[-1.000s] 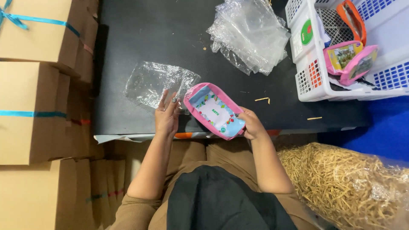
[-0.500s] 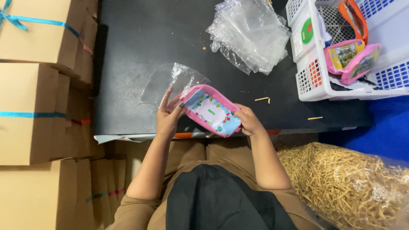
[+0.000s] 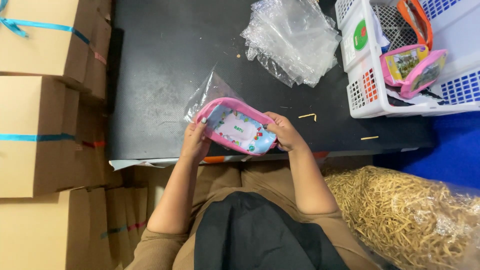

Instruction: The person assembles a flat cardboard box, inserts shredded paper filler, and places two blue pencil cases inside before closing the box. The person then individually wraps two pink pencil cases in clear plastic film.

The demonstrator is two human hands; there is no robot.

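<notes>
A pink pencil case (image 3: pixel 235 127) with a pale blue printed front is held between both hands above the near edge of the black table (image 3: pixel 165 65). My left hand (image 3: pixel 194 142) grips its left end together with a clear plastic bag (image 3: pixel 207 92) that sticks up behind the case. My right hand (image 3: pixel 282 131) grips the case's right end. The case's left part lies at the bag's mouth; how far inside it sits I cannot tell.
A pile of clear plastic bags (image 3: pixel 290 40) lies at the table's back. A white basket (image 3: pixel 370 80) at the right holds more pink cases (image 3: pixel 412 67). Brown boxes with blue ribbon (image 3: pixel 37 75) stack at the left. Straw in plastic (image 3: pixel 405 215) sits lower right.
The plastic bag was lifted off the table by my left hand and brought up against the case's left end. The case turned flatter and shifted slightly up.
</notes>
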